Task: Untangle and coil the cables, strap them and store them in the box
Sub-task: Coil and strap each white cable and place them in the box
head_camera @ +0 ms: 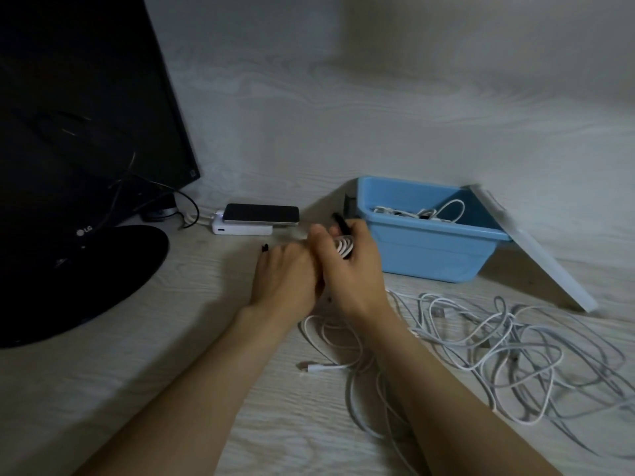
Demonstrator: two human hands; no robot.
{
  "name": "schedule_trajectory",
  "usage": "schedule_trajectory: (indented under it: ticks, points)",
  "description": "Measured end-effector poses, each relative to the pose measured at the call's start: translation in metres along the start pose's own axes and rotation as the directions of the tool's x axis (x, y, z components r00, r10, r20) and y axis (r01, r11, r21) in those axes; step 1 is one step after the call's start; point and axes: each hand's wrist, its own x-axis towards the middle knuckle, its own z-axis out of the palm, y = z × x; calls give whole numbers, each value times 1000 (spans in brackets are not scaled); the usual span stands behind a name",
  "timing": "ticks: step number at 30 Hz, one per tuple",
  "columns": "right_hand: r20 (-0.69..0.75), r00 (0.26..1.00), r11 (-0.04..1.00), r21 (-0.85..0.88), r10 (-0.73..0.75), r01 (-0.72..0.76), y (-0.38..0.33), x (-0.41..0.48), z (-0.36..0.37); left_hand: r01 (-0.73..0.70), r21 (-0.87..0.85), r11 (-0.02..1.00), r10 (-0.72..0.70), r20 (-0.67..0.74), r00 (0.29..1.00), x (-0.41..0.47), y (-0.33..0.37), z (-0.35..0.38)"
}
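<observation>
Hands: both are held together above the middle of the surface (165, 389), forearms reaching in from the near edge.
- Right hand (354, 273): fingers are curled round a coiled cable (344, 248), white, wound in tight turns, which is held clear of the surface. A black strap (342, 224) is seen sticking up from the top of this grip, over the coil.
- Left hand (285, 273): laid back-up against the right hand, thumb side touching it. One dark-nailed finger is stretched out to the left. The other fingertips are hidden, so whether the coil is gripped by this hand cannot be told.

Box (429, 252): blue, open, set toward the far right of the surface, just behind the hands. Stored cables (422, 211), white, are seen lying inside it.

Lid (536, 249): pale, translucent, propped aslant against the right side of the box, lower end resting on the surface.

Loose cables (498, 355): white, tangled in overlapping loops, spread over the near right part of the surface. One strand is passed under the right forearm, and one plug end (305, 367) is pointed left.

Monitor (68, 132): black, placed at the far left corner, on a round dark base (86, 269).

Phone (261, 213): dark screen, laid flat on a white power bank (240, 230), near the far edge between monitor and box.
</observation>
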Motion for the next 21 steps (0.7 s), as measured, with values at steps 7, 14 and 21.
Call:
schedule_trajectory:
  ticks: [7, 14, 21]
  points:
    - [-16, 990, 969, -210, -138, 132, 4, 12, -14, 22, -236, 972, -37, -58, 998, 2, 2, -7]
    - [15, 953, 897, -333, -302, 290, 7, 18, -26, 218, -745, 630, 86, 346, 934, 4, -4, -20]
    - [3, 959, 915, -300, -283, 271, 4, 20, -29, 360, -864, 351, 199, 445, 873, 2, -12, -16]
